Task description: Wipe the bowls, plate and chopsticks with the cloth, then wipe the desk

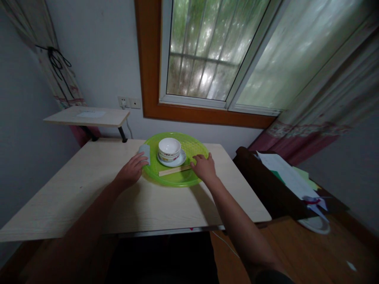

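Note:
A round green tray rests on the wooden table. On it, stacked white bowls stand on a white plate, and pale chopsticks lie in front of them. My left hand is closed on a folded grey cloth at the tray's left edge. At the right end of the chopsticks is my right hand, its fingers curved over the tray; their tips are partly hidden, and whether they grip the chopsticks cannot be made out.
A small raised shelf with a paper on it stands at the table's back left. Behind are a wall socket and a window. Right of the table, a dark covered surface holds papers.

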`<state>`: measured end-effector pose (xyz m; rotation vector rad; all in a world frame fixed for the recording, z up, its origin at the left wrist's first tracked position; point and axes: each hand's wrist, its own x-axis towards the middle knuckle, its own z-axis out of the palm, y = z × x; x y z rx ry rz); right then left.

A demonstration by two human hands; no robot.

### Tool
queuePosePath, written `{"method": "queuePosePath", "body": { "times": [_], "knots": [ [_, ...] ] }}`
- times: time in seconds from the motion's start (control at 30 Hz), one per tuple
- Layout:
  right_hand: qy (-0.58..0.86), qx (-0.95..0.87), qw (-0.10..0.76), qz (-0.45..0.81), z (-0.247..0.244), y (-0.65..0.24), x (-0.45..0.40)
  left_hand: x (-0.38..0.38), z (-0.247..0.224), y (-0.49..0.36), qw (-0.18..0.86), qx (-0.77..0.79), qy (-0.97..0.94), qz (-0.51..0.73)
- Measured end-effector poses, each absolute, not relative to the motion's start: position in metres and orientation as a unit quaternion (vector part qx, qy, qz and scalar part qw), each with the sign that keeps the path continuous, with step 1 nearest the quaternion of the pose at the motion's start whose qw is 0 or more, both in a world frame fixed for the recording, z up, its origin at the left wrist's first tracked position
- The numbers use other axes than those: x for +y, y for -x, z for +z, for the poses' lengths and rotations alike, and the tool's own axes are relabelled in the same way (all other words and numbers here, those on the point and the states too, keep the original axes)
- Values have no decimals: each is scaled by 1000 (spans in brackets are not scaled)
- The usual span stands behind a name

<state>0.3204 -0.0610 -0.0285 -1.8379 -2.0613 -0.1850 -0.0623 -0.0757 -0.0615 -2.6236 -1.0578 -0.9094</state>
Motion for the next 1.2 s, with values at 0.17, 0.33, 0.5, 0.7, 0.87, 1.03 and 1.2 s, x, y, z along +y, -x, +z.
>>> {"method": "queuePosePath", "body": {
  "times": [0.17, 0.33, 0.5, 0.7, 0.87, 1.03, 1.2],
  "knots": [
    [650, -733, 197, -41, -27, -284, -73, -87, -63, 93, 85, -369, 866, -327],
    [656, -739, 143, -56, -15, -270, -75, -90, -61, 106, 80, -378, 862, -327],
    [642, -755, 111, -71, 11, -262, -62, -90, -57, 108, 74, -396, 840, -364],
    [631, -772, 83, -4, 34, -250, -17, -91, -47, 113, 88, -468, 774, -417],
    [649, -741, 151, 89, 20, -249, 17, -88, -22, 116, 111, -508, 729, -445],
    [571, -775, 250, 103, 2, -253, 21, -79, 23, 97, 62, -524, 701, -480],
    [448, -831, 310, 113, 2, -249, 16, -49, 49, 53, -107, -519, 693, -489]
  ]
}}
